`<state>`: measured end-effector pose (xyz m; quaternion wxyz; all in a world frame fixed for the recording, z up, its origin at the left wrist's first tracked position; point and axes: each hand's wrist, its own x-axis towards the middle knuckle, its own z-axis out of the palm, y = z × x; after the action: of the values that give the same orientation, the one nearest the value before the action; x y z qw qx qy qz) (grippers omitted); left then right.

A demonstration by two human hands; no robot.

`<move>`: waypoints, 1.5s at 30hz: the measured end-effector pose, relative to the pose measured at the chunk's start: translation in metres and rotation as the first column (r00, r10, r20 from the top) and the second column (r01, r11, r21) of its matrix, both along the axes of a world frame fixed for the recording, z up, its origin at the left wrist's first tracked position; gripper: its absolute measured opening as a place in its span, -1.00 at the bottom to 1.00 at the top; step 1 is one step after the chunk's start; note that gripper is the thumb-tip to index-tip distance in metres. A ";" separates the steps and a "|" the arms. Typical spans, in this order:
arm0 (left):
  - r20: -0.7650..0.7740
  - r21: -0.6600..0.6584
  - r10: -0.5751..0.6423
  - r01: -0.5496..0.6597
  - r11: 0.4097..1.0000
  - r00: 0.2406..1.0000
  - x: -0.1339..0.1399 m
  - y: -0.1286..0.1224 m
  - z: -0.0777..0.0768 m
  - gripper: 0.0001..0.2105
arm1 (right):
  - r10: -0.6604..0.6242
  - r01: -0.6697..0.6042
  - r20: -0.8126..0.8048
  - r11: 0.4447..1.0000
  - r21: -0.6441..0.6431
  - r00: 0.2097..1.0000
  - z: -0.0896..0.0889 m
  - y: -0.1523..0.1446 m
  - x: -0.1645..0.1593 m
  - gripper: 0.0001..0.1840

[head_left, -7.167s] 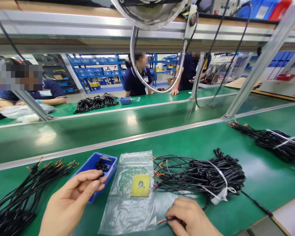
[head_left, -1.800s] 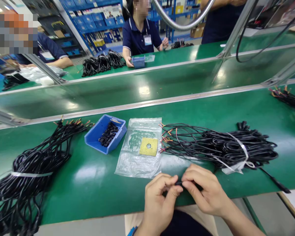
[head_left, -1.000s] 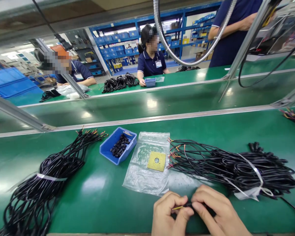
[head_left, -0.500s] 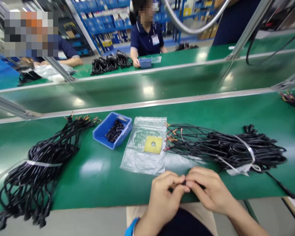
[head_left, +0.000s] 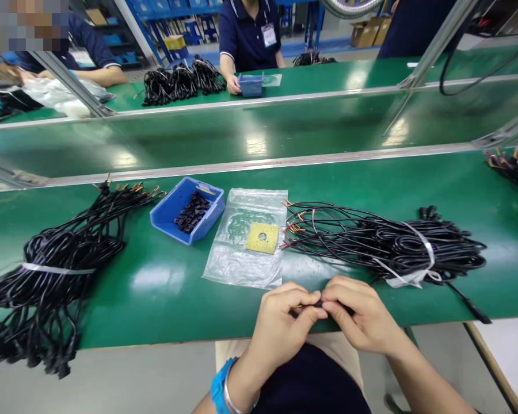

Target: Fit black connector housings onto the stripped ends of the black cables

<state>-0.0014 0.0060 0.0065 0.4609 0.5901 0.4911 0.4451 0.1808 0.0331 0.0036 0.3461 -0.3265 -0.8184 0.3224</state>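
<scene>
Your left hand (head_left: pixel 280 322) and right hand (head_left: pixel 360 316) meet near the middle of the counter's (head_left: pixel 172 316) front edge. The fingers of both are pinched on a small black piece (head_left: pixel 319 304), mostly covered by your fingertips, so its exact shape can't be made out. A blue wristband (head_left: pixel 219 385) sits on your left wrist.

Just beyond your hands lies a clear plastic bag (head_left: pixel 237 270) with a yellow square (head_left: pixel 270 246) on it, pierced by a round hole. Left of the bag, toward the counter's back edge, a blue bin (head_left: pixel 209 223) holds black parts (head_left: pixel 193 211). To the bag's right, a tied cable bundle (head_left: pixel 418 247) points its bare coloured wire ends at it; one plug (head_left: pixel 479 313) reaches the front edge. At the counter's left end, another bundle (head_left: pixel 69 247) lies with its connectors past the front edge and its wire ends near the bin.
</scene>
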 end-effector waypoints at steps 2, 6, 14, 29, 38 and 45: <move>0.009 -0.064 -0.024 0.024 0.998 1.000 -0.002 0.000 0.000 -0.84 | -0.022 0.022 -0.007 1.000 -0.018 1.000 0.001 0.000 0.000 -0.84; 0.140 -0.211 0.034 -0.004 0.978 0.990 -0.006 -0.003 -0.003 -0.65 | -0.062 0.063 0.025 0.997 -0.047 0.998 0.001 0.002 0.002 -0.86; 0.316 -0.311 0.106 -0.003 0.950 0.943 -0.006 -0.005 -0.005 -0.78 | -0.073 0.074 0.046 0.997 -0.024 0.996 0.003 0.001 0.003 -0.86; 0.358 -0.300 0.086 0.027 0.954 0.930 -0.006 -0.005 -0.003 -0.71 | -0.044 0.043 0.041 0.999 0.021 0.998 0.002 0.001 0.002 -0.86; 0.406 -0.263 0.042 0.073 0.962 0.913 -0.010 -0.009 -0.007 -0.62 | -0.045 0.043 0.067 0.998 0.036 0.997 0.000 0.000 0.003 -0.85; 0.161 -0.060 -0.287 0.300 0.952 0.944 -0.015 -0.009 0.008 -0.74 | -0.021 0.027 -0.048 0.992 0.119 0.999 0.012 0.000 0.001 -0.84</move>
<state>-0.0168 -0.0034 0.0146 0.5821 0.6016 0.3795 0.3938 0.1823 0.0332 0.0151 0.3879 -0.3072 -0.8240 0.2760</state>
